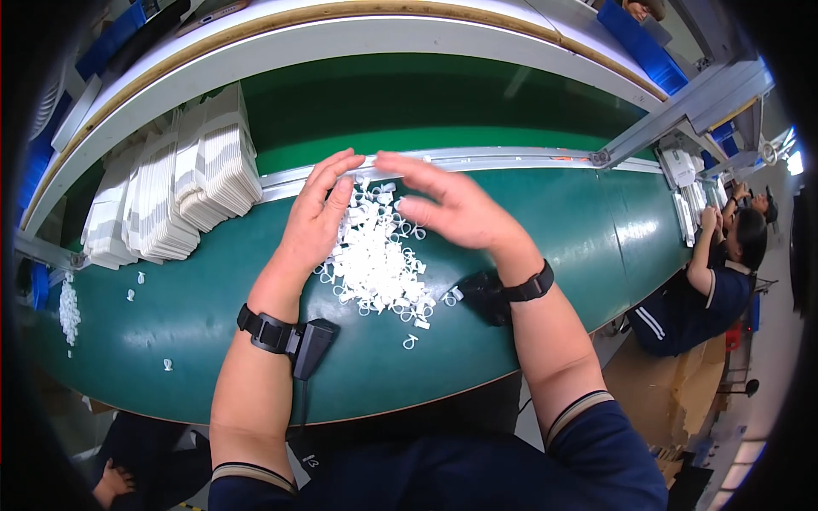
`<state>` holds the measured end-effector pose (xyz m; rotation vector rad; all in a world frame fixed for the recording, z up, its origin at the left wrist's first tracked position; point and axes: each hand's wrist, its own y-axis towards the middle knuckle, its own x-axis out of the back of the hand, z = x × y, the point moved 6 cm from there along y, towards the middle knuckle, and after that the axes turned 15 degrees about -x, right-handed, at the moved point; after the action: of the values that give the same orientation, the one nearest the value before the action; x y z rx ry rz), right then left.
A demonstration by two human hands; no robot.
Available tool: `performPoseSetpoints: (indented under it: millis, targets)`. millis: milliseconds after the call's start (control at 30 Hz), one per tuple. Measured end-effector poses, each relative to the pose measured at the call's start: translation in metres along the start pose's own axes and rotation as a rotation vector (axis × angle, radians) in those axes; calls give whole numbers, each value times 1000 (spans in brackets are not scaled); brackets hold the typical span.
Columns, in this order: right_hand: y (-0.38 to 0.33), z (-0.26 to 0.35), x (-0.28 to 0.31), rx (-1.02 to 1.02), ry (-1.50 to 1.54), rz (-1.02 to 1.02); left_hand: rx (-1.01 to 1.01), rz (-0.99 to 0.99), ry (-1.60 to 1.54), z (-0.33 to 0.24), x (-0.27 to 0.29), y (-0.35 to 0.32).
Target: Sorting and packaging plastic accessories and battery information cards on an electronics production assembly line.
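A heap of small white plastic pieces with ring-shaped loops (375, 264) lies on the green table top (571, 221) in front of me. My left hand (317, 217) is at the heap's far left side, fingers stretched forward and thumb apart, holding nothing that I can see. On the opposite side, my right hand (452, 204) reaches over the far right edge, its fingers extended toward the left hand. The fingertips of both hands come close together beyond the heap. Whether either hand touches the pieces is hard to tell. One loose ringed piece (410, 342) lies nearer to me.
Stacks of flat white folded cartons (213, 162) stand at the back left. A smaller row of white pieces (69, 311) lies at the far left. A metal rail (545, 159) runs behind the heap, below a shelf (341, 38). A co-worker (707, 281) sits at the right.
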<state>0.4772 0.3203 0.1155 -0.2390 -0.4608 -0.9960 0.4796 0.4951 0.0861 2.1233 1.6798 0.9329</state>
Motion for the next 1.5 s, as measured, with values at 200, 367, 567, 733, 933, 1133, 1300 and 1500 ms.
performPoseSetpoints:
  millis: [200, 367, 567, 733, 933, 1133, 1300, 1500]
  targets:
    - [2, -53, 45, -201, -209, -463, 17, 16, 40, -1, -2, 0]
    - [12, -50, 47, -149, -415, -550, -60, 147, 246, -3, -11, 1]
    - [13, -60, 48, -206, -61, -517, 21, 207, 22, -4, -9, -1]
    - [6, -65, 52, -270, 184, -420, 124, 152, -237, -2, -6, -4]
    - [10, -37, 19, -80, -148, -287, -73, 200, 142, -5, -7, 1]
    - [3, -14, -15, -190, 107, 33, -104, 233, 181, -3, -10, -4]
    - [-29, -12, 21, -191, 238, -213, -108, 264, 94, -2, -9, 1]
    - [-97, 2, 5, -450, -181, -5, 41, 231, -101, 7, -3, -5]
